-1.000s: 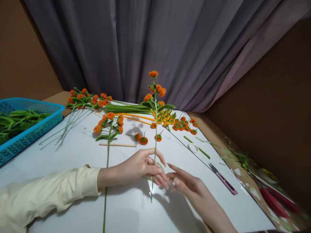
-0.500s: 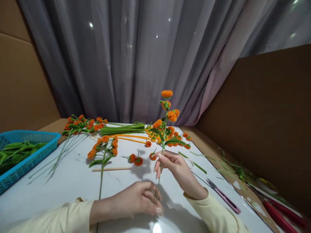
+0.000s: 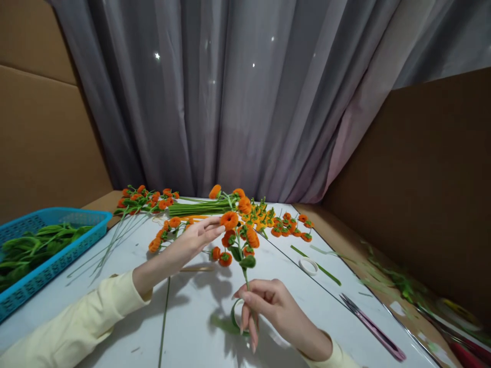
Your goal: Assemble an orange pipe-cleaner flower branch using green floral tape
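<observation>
One held spray [image 3: 229, 221] partly hides the stem bundle [image 3: 197, 208]; snips [image 3: 372, 326] lie right.

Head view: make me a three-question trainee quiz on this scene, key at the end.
1. Which hand grips the stem?
2. True or false: the left hand is at an orange bloom, away from the blue basket.
3. Fill in: the basket holds green ____.

Key:
1. The right hand.
2. True.
3. Leaves.
</observation>
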`<state>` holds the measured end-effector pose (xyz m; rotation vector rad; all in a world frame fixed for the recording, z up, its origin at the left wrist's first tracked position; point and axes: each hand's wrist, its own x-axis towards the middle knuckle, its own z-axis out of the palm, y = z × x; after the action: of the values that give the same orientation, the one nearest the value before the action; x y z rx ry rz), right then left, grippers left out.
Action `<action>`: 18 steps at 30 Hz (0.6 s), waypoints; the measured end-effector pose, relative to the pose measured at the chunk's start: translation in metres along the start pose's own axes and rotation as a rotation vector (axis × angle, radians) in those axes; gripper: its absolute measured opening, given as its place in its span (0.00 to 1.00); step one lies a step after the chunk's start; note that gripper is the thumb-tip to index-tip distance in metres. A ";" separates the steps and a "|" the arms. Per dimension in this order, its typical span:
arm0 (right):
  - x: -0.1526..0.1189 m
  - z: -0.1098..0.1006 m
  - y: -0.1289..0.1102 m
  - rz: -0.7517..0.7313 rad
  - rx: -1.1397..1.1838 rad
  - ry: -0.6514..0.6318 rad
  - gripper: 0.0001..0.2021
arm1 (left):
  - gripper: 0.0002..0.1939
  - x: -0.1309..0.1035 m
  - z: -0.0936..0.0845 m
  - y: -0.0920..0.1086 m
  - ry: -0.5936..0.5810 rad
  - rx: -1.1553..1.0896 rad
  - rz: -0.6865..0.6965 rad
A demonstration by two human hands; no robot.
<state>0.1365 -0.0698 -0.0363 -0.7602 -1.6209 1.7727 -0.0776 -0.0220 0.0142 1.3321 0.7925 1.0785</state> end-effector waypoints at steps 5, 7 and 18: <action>0.002 0.005 0.011 0.065 0.020 -0.042 0.20 | 0.22 0.000 0.002 -0.005 0.016 -0.016 -0.037; 0.002 0.004 0.013 0.074 0.037 -0.054 0.19 | 0.22 0.001 0.002 -0.005 0.063 0.045 -0.053; 0.001 0.004 0.011 0.074 0.074 -0.090 0.19 | 0.21 0.002 -0.003 -0.003 0.174 0.051 -0.140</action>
<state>0.1322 -0.0728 -0.0470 -0.7239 -1.5938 1.9335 -0.0790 -0.0188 0.0118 1.2171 1.0337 1.0780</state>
